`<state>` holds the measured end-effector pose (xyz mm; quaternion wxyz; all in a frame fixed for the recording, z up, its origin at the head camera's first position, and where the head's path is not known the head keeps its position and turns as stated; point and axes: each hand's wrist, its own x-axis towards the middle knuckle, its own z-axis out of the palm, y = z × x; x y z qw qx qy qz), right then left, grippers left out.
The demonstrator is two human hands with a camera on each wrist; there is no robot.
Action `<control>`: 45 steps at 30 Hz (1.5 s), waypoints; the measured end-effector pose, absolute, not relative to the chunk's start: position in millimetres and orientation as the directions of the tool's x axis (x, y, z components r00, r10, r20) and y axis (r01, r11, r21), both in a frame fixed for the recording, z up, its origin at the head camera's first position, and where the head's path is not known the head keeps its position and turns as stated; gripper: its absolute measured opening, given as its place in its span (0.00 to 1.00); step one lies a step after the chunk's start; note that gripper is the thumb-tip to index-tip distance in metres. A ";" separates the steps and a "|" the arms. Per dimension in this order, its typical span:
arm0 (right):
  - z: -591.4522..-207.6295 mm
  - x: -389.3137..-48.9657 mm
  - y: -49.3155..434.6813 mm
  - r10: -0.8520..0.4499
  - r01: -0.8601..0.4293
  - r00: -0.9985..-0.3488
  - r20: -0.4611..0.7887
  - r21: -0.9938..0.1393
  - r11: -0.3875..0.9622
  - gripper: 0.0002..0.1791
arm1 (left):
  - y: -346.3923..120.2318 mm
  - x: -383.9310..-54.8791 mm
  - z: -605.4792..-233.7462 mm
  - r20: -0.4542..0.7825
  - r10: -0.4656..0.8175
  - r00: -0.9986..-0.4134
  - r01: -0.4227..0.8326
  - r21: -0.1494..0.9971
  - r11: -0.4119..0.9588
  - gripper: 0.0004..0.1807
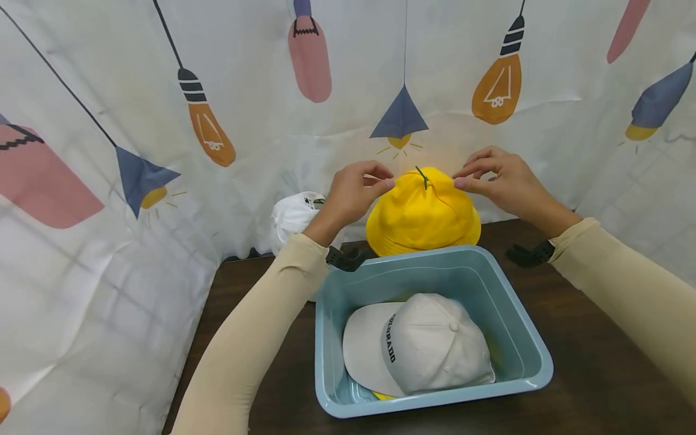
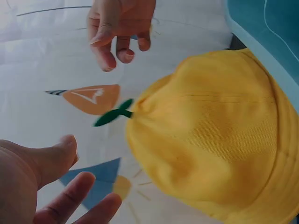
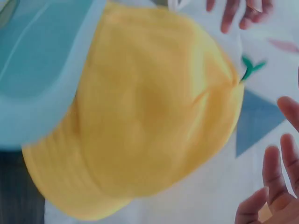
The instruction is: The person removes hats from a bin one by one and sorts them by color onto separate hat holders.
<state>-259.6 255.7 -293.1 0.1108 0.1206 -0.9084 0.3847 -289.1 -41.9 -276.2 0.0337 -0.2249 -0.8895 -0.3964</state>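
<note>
The left hand point(image 1: 356, 188) and right hand point(image 1: 502, 176) are hovering, fingers loosely parted; a yellow sprout-topped bucket hat point(image 1: 424, 214) is sitting between and below them, a blue bin point(image 1: 462, 279) lying lower still.

Here's the pale curtain point(image 1: 359, 78), draped behind the fingers point(image 1: 376, 169), with a printed blue lamp point(image 1: 399, 113) showing above the gap between the two hands! An orange bulb point(image 1: 497, 90) sits right above the right fingers, a pink lamp point(image 1: 310, 57) up and left of the left ones, and below them spreads the dark brown table point(image 1: 283, 380).
</note>
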 end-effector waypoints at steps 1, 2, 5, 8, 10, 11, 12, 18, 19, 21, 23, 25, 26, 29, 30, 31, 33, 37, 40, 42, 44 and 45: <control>-291.2 -256.3 252.9 -0.154 -0.321 -0.942 0.299 -0.666 0.673 0.20 | -45.9 -286.1 -272.8 0.243 0.380 -0.893 0.434 0.691 0.578 0.11; -289.8 -253.0 250.0 -0.180 -0.344 -0.935 0.305 -0.661 0.667 0.18 | -50.4 -283.0 -269.8 0.246 0.386 -0.889 0.441 0.688 0.576 0.12; -288.9 -244.1 241.1 -0.269 -0.414 -0.910 0.316 -0.644 0.644 0.14 | -67.3 -270.1 -265.5 0.235 0.406 -0.883 0.445 0.692 0.568 0.13; -293.0 -235.6 234.4 -0.374 -0.491 -0.871 0.320 -0.608 0.624 0.13 | -87.4 -250.9 -268.0 0.216 0.419 -0.882 0.440 0.696 0.568 0.15; -296.7 -229.1 230.6 -0.443 -0.532 -0.844 0.303 -0.586 0.611 0.14 | -101.4 -237.0 -272.2 0.207 0.420 -0.884 0.434 0.698 0.569 0.17; -298.8 -225.9 229.0 -0.479 -0.551 -0.828 0.291 -0.580 0.600 0.15 | -108.2 -230.0 -274.6 0.204 0.416 -0.886 0.430 0.698 0.573 0.18; -300.8 -222.8 227.8 -0.514 -0.569 -0.812 0.277 -0.574 0.589 0.15 | -114.7 -223.5 -277.0 0.201 0.410 -0.890 0.423 0.700 0.575 0.18; -314.0 -210.5 222.9 -0.693 -0.641 -0.699 0.177 -0.586 0.497 0.22 | -147.8 -194.0 -299.4 0.192 0.364 -0.911 0.385 0.708 0.592 0.19; -316.6 -209.2 222.5 -0.715 -0.643 -0.681 0.157 -0.595 0.482 0.23 | -152.2 -189.7 -304.3 0.191 0.359 -0.914 0.382 0.704 0.598 0.19; -321.9 -206.8 220.7 -0.754 -0.636 -0.648 0.108 -0.622 0.457 0.25 | -161.0 -181.4 -314.6 0.188 0.352 -0.917 0.376 0.702 0.605 0.20; -327.5 -204.8 217.6 -0.783 -0.624 -0.619 0.064 -0.645 0.441 0.26 | -169.4 -173.9 -324.9 0.182 0.336 -0.924 0.360 0.711 0.604 0.21; -333.2 -202.6 214.7 -0.808 -0.619 -0.589 0.026 -0.657 0.430 0.26 | -177.3 -166.4 -334.4 0.173 0.314 -0.934 0.336 0.725 0.601 0.22; -335.9 -201.4 213.0 -0.819 -0.617 -0.573 0.009 -0.663 0.424 0.27 | -180.8 -162.6 -338.5 0.169 0.303 -0.938 0.325 0.734 0.596 0.22; -342.9 -197.2 208.6 -0.847 -0.616 -0.531 -0.029 -0.674 0.409 0.28 | -189.1 -152.4 -351.3 0.153 0.277 -0.949 0.291 0.763 0.577 0.24; -344.5 -195.7 207.5 -0.854 -0.613 -0.519 -0.043 -0.677 0.407 0.28 | -190.6 -149.4 -355.6 0.146 0.273 -0.951 0.283 0.771 0.571 0.24; -345.9 -194.4 206.4 -0.858 -0.609 -0.510 -0.059 -0.679 0.409 0.29 | -191.6 -146.4 -360.0 0.138 0.270 -0.953 0.273 0.780 0.563 0.25; -346.9 -192.3 204.8 -0.862 -0.601 -0.499 -0.092 -0.679 0.421 0.30 | -191.9 -141.6 -369.7 0.122 0.272 -0.955 0.255 0.804 0.537 0.27; -347.1 -190.5 202.7 -0.844 -0.568 -0.500 -0.192 -0.663 0.488 0.33 | -187.0 -133.8 -389.7 0.076 0.289 -0.954 0.214 0.849 0.484 0.32; -348.8 -190.2 201.5 -0.825 -0.544 -0.500 -0.263 -0.646 0.536 0.37 | -181.0 -130.4 -403.1 0.059 0.317 -0.947 0.203 0.873 0.444 0.35; -350.8 -190.0 200.9 -0.817 -0.538 -0.497 -0.293 -0.635 0.555 0.39 | -177.0 -128.9 -409.7 0.055 0.337 -0.940 0.202 0.885 0.420 0.37; -353.4 -189.7 200.3 -0.812 -0.535 -0.491 -0.314 -0.627 0.566 0.41 | -174.1 -127.6 -414.0 0.055 0.353 -0.934 0.204 0.893 0.401 0.39; -354.5 -189.3 199.9 -0.811 -0.536 -0.488 -0.322 -0.623 0.570 0.42 | -172.9 -126.9 -415.5 0.054 0.357 -0.933 0.203 0.896 0.395 0.40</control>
